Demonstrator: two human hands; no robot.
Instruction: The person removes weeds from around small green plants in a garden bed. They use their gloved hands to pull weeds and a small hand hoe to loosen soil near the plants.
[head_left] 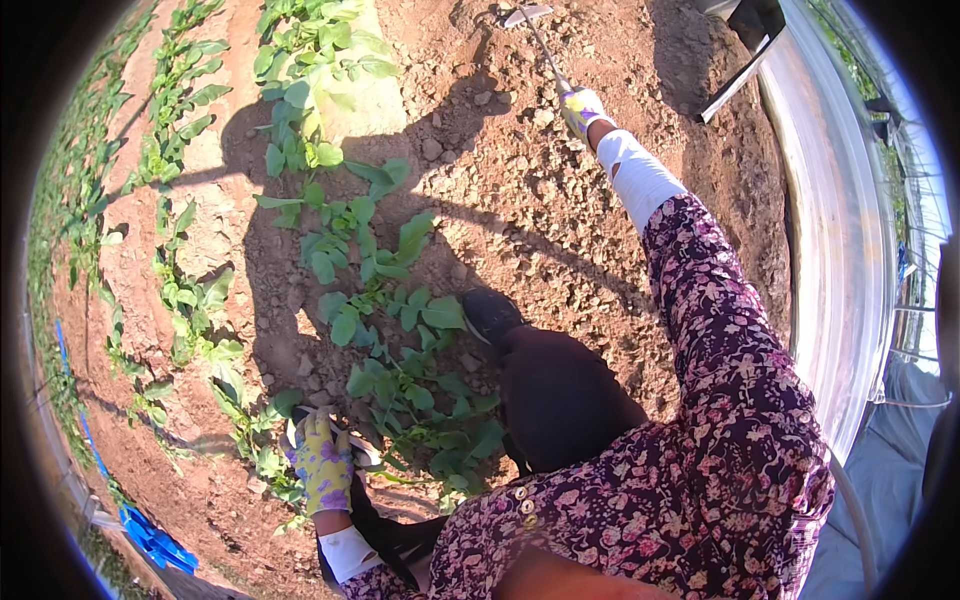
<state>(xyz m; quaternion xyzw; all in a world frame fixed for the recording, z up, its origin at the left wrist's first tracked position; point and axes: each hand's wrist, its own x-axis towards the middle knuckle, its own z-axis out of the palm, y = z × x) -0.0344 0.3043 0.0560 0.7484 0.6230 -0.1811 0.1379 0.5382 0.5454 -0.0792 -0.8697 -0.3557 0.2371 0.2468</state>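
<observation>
From my end of the feed I see brown, crumbly soil (pixel 590 240) filling most of the view, with clear plastic sheeting (pixel 835 200) running along its right side. Leafy green plants (pixel 375 250) stand in rows across the left and middle, partly under the person's shadow. The patterned floral shirt (pixel 730 350) takes up the lower right, and a dark trouser leg (pixel 565 400) is bent beside the nearest row. The left hand (pixel 322 462), in a yellow glove with purple flowers, is low beside the plants; I can't tell whether its fingers grip anything. The right hand (pixel 582 112), gloved alike, reaches far forward, its fingers wrapped round the handle of a small hoe (pixel 545 50). The hoe's pale blade (pixel 530 15) lies at the upper edge, over bare soil; I can't tell whether they touch.
</observation>
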